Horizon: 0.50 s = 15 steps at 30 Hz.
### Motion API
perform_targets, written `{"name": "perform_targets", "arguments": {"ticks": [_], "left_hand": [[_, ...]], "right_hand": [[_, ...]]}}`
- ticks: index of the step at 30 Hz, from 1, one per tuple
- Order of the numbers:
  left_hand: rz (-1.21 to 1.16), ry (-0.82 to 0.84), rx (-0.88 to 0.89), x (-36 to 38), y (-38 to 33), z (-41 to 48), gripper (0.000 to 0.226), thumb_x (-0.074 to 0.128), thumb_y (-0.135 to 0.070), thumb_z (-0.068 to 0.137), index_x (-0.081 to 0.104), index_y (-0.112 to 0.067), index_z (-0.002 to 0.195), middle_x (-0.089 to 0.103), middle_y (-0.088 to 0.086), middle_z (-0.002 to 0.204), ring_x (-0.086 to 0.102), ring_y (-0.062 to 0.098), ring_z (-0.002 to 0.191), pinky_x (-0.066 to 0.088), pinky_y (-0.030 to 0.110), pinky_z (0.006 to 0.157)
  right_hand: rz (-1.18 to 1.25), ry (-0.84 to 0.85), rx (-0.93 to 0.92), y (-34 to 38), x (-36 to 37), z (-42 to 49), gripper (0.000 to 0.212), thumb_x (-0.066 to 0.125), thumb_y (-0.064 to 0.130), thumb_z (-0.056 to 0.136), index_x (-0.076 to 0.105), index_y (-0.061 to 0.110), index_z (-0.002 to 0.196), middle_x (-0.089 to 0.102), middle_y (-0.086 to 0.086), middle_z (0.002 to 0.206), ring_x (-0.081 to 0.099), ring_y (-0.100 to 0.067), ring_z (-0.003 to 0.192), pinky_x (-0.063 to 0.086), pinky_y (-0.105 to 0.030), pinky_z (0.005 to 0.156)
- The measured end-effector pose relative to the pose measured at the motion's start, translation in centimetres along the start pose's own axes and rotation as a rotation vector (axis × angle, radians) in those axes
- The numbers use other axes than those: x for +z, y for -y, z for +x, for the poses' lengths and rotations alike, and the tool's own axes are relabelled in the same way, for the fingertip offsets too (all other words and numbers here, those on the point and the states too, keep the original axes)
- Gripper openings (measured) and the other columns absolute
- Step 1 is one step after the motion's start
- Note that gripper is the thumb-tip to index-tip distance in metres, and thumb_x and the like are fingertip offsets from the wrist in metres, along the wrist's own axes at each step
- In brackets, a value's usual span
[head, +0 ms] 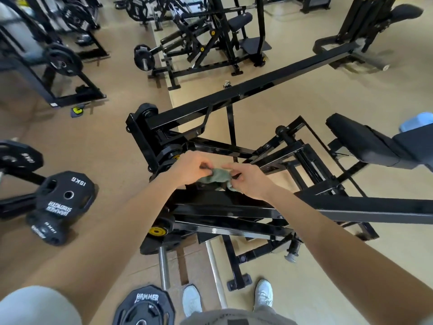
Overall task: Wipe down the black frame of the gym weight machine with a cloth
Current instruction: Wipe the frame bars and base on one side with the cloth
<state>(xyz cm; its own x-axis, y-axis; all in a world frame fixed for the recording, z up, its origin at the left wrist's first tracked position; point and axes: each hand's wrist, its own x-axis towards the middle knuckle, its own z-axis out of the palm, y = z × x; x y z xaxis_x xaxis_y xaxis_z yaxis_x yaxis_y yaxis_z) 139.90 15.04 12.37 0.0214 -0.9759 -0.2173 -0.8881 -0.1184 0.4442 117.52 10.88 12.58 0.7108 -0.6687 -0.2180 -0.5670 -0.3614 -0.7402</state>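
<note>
Green cloth [216, 176]: bunched, pinched from both sides by left hand [191, 166] and right hand [249, 180], fingers curled closed on it, just above black frame [234, 205] of the weight machine; 15KG plate [66, 191] on floor, left

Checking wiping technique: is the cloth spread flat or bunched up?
Bunched up: the green cloth sits crumpled between the left hand and right hand, above the black frame.
</note>
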Motion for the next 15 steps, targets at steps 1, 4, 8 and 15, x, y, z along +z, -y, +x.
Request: {"name": "perform_targets", "arguments": {"ticks": [1,4,8,15], "left_hand": [[-0.089,-0.035,-0.04,0.0,-0.2,-0.4,0.009,0.075,-0.029,0.09,0.078,-0.029,0.098,0.071,-0.013,0.09,0.066,0.007,0.087,0.055,0.033,0.085],[-0.302,-0.152,-0.137,0.4,-1.6,-1.9,0.006,0.077,-0.023,0.088,0.078,-0.024,0.094,0.073,-0.009,0.085,0.069,0.01,0.082,0.059,0.036,0.079],[-0.588,-0.26,-0.218,1.2,-4.7,-3.6,0.013,0.075,-0.013,0.09,0.075,-0.011,0.103,0.074,0.007,0.094,0.072,0.023,0.091,0.062,0.041,0.082],[-0.398,-0.326,-0.315,0.2,-5.1,-7.4,0.026,0.07,-0.019,0.094,0.072,-0.022,0.119,0.07,-0.01,0.113,0.067,0.005,0.097,0.05,0.014,0.084]], "right_hand": [[0.026,-0.001,-0.028,0.0,0.2,0.3,0.045,0.06,0.008,0.095,0.058,0.017,0.139,0.069,-0.005,0.121,0.058,0.007,0.07,0.046,-0.013,0.08],[0.166,0.012,-0.047,-0.4,0.1,1.0,0.043,0.069,0.022,0.093,0.061,0.021,0.136,0.069,0.0,0.118,0.062,0.007,0.078,0.045,-0.003,0.074],[0.479,0.027,-0.055,-0.8,-1.2,1.3,0.03,0.071,0.021,0.093,0.068,0.014,0.123,0.072,0.0,0.102,0.066,-0.01,0.088,0.055,-0.026,0.084],[0.479,-0.056,-0.042,-1.8,-4.6,3.4,0.032,0.068,0.004,0.092,0.067,0.019,0.12,0.073,-0.003,0.107,0.071,-0.025,0.095,0.06,-0.038,0.086]]}}
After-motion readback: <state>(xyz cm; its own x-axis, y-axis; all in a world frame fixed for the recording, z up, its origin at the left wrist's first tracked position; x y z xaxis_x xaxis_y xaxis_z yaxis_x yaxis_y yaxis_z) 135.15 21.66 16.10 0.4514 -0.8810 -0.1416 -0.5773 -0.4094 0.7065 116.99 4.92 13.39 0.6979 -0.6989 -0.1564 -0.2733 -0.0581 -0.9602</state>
